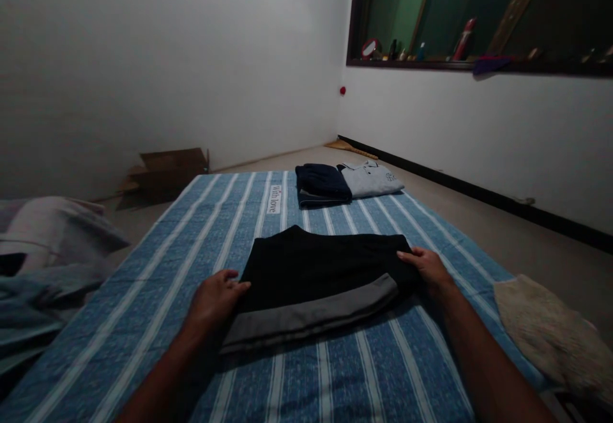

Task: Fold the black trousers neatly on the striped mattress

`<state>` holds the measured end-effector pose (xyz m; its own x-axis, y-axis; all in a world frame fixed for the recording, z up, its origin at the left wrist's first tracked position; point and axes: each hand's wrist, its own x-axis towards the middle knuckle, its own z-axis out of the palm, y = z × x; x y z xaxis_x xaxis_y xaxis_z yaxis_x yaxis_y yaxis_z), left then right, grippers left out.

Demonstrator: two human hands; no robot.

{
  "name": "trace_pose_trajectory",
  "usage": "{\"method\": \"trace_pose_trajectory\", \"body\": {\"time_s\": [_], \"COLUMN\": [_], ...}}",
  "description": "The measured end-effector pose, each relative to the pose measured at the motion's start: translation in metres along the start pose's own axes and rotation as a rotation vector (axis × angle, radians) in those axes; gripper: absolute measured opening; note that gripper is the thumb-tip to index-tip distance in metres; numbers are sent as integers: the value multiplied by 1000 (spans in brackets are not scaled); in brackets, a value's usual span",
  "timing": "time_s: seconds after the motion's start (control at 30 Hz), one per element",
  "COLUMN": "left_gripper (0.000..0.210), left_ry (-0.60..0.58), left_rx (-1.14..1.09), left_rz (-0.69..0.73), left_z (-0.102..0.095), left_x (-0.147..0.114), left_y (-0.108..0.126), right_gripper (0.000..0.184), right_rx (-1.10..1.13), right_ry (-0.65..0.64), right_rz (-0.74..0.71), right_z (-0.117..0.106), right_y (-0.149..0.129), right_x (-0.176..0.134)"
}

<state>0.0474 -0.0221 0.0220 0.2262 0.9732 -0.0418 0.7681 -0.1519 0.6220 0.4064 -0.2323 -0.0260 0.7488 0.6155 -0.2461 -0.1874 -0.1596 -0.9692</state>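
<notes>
Black shorts (316,263) with a grey side band lie folded lengthwise on the blue-and-white striped bedspread (182,263). My left hand (215,298) grips their left edge between thumb and fingers. At the opposite end, my right hand (428,268) pinches the right edge, its thumb on top of the black cloth and other fingertips partly hidden. Beyond the shorts, a folded dark navy garment (323,183) sits beside a folded light grey collared shirt (371,179).
Rumpled clothes (57,238) are heaped at the left. A beige fuzzy cloth (546,321) lies along the bed's right edge. An open cardboard box (167,170) stands by the wall, and small bottles and a red canister (464,39) line the window sill.
</notes>
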Motion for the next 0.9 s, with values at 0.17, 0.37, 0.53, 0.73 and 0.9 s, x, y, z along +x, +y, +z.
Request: {"method": "trace_pose_trajectory", "body": {"time_s": [0.17,0.37,0.53,0.73,0.9], "left_gripper": [43,54,50,69,75], "left_ry": [26,-263,-277,-234,-235], "left_rx": [143,-243,119,295,345], "left_rz": [244,472,529,610,620], "left_z": [24,107,159,176,179], "left_x": [-23,-65,-73,-73,-71], "left_y": [45,120,134,122,121], "right_gripper": [31,31,35,40,43], "right_rx": [-34,-54,-48,-101,-435], "right_ry": [-8,-21,-43,-30,111], "right_rz": [21,37,69,25,-89], "right_z": [-4,-5,-8,-7,-7], "right_y": [-2,-2,0,4,-1], "right_x": [1,-1,-1,2,0]}}
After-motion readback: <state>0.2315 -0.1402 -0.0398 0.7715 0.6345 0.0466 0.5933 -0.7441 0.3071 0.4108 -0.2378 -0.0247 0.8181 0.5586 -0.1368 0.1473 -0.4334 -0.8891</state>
